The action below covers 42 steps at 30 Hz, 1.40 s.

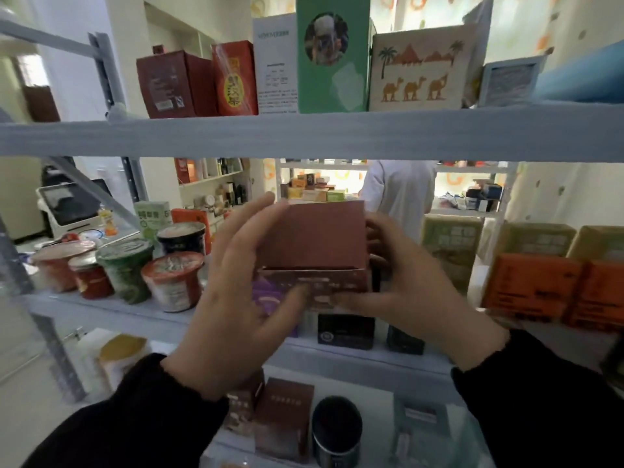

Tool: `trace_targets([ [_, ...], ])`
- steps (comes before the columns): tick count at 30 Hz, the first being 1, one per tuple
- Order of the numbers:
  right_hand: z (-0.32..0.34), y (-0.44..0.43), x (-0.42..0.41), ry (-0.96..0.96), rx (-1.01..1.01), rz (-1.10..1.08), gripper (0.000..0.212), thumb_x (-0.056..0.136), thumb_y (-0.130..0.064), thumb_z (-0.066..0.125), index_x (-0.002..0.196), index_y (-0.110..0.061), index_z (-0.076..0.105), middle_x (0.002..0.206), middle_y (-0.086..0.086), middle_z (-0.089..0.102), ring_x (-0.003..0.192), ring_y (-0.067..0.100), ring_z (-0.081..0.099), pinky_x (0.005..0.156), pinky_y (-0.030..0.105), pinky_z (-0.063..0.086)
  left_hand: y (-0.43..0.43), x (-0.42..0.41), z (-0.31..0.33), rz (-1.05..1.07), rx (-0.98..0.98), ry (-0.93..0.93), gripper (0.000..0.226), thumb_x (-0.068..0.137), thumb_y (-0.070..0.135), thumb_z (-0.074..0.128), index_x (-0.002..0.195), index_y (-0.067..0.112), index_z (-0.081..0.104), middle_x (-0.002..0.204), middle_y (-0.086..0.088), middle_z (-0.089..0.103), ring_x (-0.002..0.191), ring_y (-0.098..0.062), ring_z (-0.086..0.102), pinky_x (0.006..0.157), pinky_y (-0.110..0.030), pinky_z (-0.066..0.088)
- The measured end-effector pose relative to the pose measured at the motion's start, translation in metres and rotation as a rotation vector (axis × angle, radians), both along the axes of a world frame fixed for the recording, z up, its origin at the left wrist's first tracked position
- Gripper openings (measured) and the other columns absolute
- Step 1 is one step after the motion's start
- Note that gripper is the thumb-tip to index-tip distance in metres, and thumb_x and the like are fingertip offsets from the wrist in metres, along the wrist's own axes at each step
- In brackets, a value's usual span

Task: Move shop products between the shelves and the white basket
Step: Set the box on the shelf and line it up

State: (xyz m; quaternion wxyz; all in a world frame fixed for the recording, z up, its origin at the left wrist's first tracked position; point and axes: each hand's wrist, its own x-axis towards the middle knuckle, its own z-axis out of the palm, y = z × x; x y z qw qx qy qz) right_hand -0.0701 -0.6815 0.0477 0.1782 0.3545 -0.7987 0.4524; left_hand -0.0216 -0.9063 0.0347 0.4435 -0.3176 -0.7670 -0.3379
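Black long sleeves (135, 417); left hand (236, 298), right hand (415, 298) bare

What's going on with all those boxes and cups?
A person holds a reddish-brown box with both hands, the left hand on one side and the right hand on the other, in front of the middle shelf. Noodle cups stand on the shelf to the left, orange boxes to the right.
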Motion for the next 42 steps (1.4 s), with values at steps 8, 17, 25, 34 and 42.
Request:
trace_targets([
  [8,-0.049,0.002,0.060,-0.427,-0.390,0.089,0.059,0.062,-0.040,0.089,0.115,-0.052,0.064,0.110,-0.011,0.076,0.100,0.008,0.075,0.082,0.035,0.063,0.016,0.059,-0.072,-0.394,0.343,-0.814,0.066,0.098,0.034,0.064,0.151,0.041,0.025,0.133,0.024,0.063,0.123,-0.004,0.062,0.091,-0.024,0.057],
  [17,-0.108,-0.022,0.107,-0.743,-0.545,0.051,0.038,0.078,-0.059,0.063,0.117,-0.056,0.068,0.120,-0.009,0.075,0.111,0.013,0.071,0.091,0.042,0.059,0.001,0.085,-0.141,-0.366,0.825,-1.057,0.044,0.095,0.038,0.064,0.138,0.027,0.056,0.116,-0.002,0.075,0.101,-0.023,0.074,0.073,-0.036,0.061],
  [25,-0.176,-0.101,0.150,-0.811,-0.572,-0.113,0.042,0.093,-0.050,0.049,0.135,-0.047,0.058,0.124,-0.013,0.073,0.119,0.009,0.068,0.103,0.046,0.052,-0.067,0.111,-0.185,-0.367,0.912,-1.296,0.014,0.097,0.035,0.059,0.109,0.028,0.056,0.110,-0.018,0.071,0.077,-0.027,0.069,0.051,-0.035,0.055],
  [34,-0.228,-0.165,0.183,-1.128,-0.686,-0.274,0.083,0.063,-0.080,0.075,0.129,-0.028,0.070,0.125,0.008,0.074,0.119,0.032,0.068,0.103,0.062,0.051,-0.116,0.139,-0.215,-0.637,0.991,-1.711,0.067,0.081,0.049,0.065,0.139,0.019,0.051,0.131,-0.021,0.066,0.094,-0.041,0.070,0.058,-0.044,0.060],
  [42,-0.239,-0.191,0.198,-1.165,-0.790,-0.329,0.071,0.075,-0.045,0.082,0.137,-0.036,0.049,0.116,0.005,0.077,0.106,0.034,0.074,0.084,0.054,0.057,-0.144,0.153,-0.223,-0.593,1.041,-1.698,0.027,0.107,0.014,0.038,0.126,0.013,0.058,0.102,-0.011,0.077,0.082,-0.028,0.076,0.057,-0.042,0.061],
])
